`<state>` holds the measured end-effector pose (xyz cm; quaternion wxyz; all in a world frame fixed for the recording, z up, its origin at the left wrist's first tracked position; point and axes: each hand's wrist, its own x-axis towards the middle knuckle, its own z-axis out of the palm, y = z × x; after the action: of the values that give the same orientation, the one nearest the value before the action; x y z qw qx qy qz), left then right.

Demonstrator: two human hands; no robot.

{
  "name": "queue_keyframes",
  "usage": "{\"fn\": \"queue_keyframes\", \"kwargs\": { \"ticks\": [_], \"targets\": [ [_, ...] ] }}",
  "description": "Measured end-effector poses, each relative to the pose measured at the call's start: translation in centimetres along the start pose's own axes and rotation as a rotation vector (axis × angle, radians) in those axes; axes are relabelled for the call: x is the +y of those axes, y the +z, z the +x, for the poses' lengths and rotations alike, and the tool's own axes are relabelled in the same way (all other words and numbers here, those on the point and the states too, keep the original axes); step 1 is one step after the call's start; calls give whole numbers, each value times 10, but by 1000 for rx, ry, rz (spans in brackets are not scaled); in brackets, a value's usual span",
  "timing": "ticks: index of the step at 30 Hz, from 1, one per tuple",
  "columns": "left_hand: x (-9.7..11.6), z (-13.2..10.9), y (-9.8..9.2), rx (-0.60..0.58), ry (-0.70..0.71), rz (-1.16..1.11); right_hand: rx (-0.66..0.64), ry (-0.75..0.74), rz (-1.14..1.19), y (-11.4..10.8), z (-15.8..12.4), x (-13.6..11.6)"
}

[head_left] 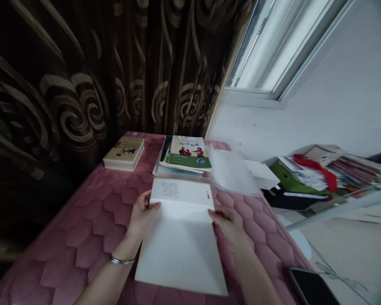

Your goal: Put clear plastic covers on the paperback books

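Between my two hands an open white book lies over the pink quilted table cover. A folded strip or flap with small print crosses its far end; the near part is blank. My left hand, with a silver bangle at the wrist, is closed on the left edge, thumb on top. My right hand pinches the right edge at about the same height, thumb on top and fingers partly hidden. Just beyond the book lies a stack of books, its top cover green and white with drawn figures.
A small stack of tan books is at the far left. Clear plastic sheets and a white box lie at the right. A phone rests near the right edge. Patterned curtains hang behind; a cluttered shelf stands right.
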<state>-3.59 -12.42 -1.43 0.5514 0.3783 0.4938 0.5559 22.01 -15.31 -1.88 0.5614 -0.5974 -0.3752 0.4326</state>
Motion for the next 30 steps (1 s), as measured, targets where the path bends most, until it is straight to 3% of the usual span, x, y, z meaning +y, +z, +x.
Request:
{"fn": "queue_keyframes", "kwargs": {
  "ticks": [6,13,20,30],
  "targets": [
    [2,-3,6,28,25,-61,116,-21,20,4,2,-2],
    [1,-1,6,34,27,-86,32,-25,63,11,1,-1],
    [5,-2,4,-3,52,-50,-173,-23,111,8,-9,-15],
    [6,1,4,-49,68,-25,-110,-117,62,10,2,9]
  ]
}}
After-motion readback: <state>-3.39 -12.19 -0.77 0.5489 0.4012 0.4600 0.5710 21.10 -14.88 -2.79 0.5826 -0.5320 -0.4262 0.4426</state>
